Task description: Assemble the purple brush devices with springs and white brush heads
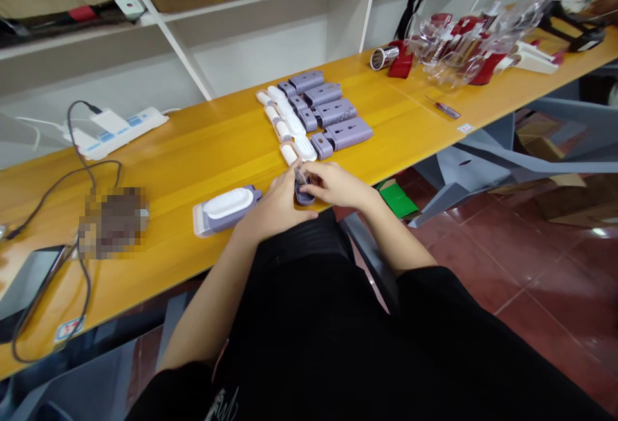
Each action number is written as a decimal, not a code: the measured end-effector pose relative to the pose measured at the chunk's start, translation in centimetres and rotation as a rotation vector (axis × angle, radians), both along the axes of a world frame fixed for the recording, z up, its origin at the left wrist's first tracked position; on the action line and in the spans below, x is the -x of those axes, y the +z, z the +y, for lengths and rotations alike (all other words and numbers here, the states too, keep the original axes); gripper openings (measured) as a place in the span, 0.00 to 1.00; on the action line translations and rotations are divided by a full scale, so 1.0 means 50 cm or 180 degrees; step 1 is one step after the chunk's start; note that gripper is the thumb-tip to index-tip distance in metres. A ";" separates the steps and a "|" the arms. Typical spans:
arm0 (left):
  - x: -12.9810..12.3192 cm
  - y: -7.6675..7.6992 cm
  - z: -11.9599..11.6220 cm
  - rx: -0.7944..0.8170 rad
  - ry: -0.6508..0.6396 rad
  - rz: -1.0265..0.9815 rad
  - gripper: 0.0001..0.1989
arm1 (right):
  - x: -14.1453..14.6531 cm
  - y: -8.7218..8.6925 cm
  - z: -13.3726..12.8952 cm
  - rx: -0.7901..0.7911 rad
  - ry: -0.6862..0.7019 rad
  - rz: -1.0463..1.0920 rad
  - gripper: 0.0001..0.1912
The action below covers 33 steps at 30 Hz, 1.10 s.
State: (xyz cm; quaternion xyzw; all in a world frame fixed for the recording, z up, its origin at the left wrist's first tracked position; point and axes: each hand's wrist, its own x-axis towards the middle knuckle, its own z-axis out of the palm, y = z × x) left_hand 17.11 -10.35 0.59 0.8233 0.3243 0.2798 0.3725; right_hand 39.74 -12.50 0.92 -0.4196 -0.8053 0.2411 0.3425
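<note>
Our left hand (276, 207) and right hand (335, 185) grip a small lilac plastic part (304, 194) right at the near edge of the desk (207, 150), with a lilac-and-white housing (224, 209) just left and rows of lilac casings (328, 107) farther off.

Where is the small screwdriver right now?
In the head view, the small screwdriver lies toward the right of the yellow table, below the clear plastic pieces and right of the lavender casings.

Pixelated object (113, 223), small part (303, 193) half-hidden by hands (275, 207) (335, 184)
</note>
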 end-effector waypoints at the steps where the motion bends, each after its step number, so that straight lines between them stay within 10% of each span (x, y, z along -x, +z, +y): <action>1: -0.001 -0.016 -0.009 -0.0062 0.0098 0.0060 0.46 | -0.002 0.010 0.000 0.0001 0.0067 -0.0064 0.05; 9: -0.004 -0.069 -0.034 -0.0153 0.0475 -0.0258 0.41 | -0.013 0.059 0.009 0.0061 0.0536 -0.0484 0.06; 16: 0.012 -0.088 -0.042 0.0708 0.0070 -0.1628 0.56 | 0.007 0.023 -0.023 -0.0284 0.0124 0.0341 0.11; 33: 0.027 -0.097 -0.049 0.1069 0.0198 -0.1998 0.38 | 0.046 -0.030 -0.048 -0.0448 -0.0610 0.0955 0.12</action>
